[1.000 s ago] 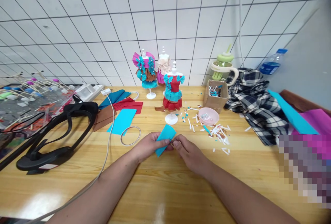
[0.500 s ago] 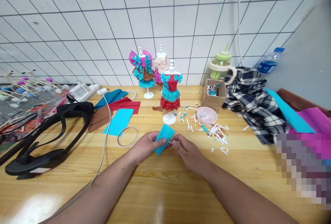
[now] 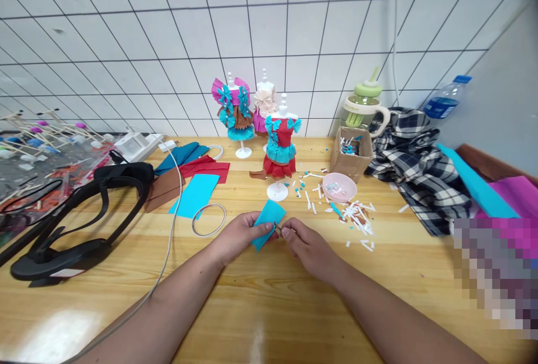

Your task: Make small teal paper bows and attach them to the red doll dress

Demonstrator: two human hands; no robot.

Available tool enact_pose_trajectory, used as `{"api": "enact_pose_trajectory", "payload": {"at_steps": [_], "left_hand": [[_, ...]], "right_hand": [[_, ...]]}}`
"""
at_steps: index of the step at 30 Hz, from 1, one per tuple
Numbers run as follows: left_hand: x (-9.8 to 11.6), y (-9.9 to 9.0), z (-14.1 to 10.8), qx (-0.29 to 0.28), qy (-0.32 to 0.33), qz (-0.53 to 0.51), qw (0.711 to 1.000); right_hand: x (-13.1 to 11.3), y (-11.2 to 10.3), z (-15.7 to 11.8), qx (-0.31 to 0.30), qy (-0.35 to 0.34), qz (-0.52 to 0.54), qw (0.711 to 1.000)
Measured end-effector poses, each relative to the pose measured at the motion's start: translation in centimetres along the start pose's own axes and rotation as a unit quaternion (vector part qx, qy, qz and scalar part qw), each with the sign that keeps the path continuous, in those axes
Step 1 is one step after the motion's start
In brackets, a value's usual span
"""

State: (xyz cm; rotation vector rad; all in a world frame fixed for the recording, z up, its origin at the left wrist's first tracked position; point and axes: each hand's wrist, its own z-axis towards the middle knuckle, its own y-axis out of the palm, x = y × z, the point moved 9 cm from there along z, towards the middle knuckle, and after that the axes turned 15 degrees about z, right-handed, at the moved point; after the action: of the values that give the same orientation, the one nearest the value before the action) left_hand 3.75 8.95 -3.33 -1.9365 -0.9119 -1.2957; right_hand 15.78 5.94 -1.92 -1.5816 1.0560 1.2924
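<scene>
My left hand [image 3: 246, 233] is closed on a folded piece of turquoise crepe paper [image 3: 269, 215], thumb on top. The paper is tilted above the wooden table. At its right edge, my right hand [image 3: 309, 246] is closed on a thin dark tool [image 3: 277, 227] that looks like small scissors; the tip lies against the paper, and the fingers hide most of the tool. Just behind the hands stands a small white dress form [image 3: 282, 139] in a red and turquoise paper dress. A larger turquoise sheet [image 3: 195, 195] and a ring-shaped tape roll [image 3: 209, 233] lie left of my left hand.
Two more dressed forms [image 3: 239, 107] stand behind. To the right are a pink dish [image 3: 339, 187], white paper scraps [image 3: 357, 218], a cardboard box [image 3: 351, 162] and a drink bottle [image 3: 365, 107]. A cable [image 3: 168, 241] passes over the left forearm near a black headset-like frame [image 3: 113, 235].
The camera view has shifted slightly. Both hands keep nearly the same hold on the turquoise paper and the scissors-like tool, with only a small movement at the paper's edge.
</scene>
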Motion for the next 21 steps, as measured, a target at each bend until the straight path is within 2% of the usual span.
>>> {"api": "enact_pose_trajectory", "payload": {"at_steps": [11,15,21], "left_hand": [[0.09,0.68,-0.35,-0.039,-0.018,0.052,0.998],[0.0,0.65,-0.37,-0.036,-0.024,0.037,0.998],[-0.07,0.51,-0.42,-0.026,-0.033,0.035,0.998]], "right_hand": [[-0.15,0.22,-0.22,-0.014,0.004,-0.015,1.0],[-0.4,0.5,-0.24,-0.029,-0.004,-0.008,1.0],[-0.2,0.37,-0.25,-0.022,0.003,-0.015,1.0]]}}
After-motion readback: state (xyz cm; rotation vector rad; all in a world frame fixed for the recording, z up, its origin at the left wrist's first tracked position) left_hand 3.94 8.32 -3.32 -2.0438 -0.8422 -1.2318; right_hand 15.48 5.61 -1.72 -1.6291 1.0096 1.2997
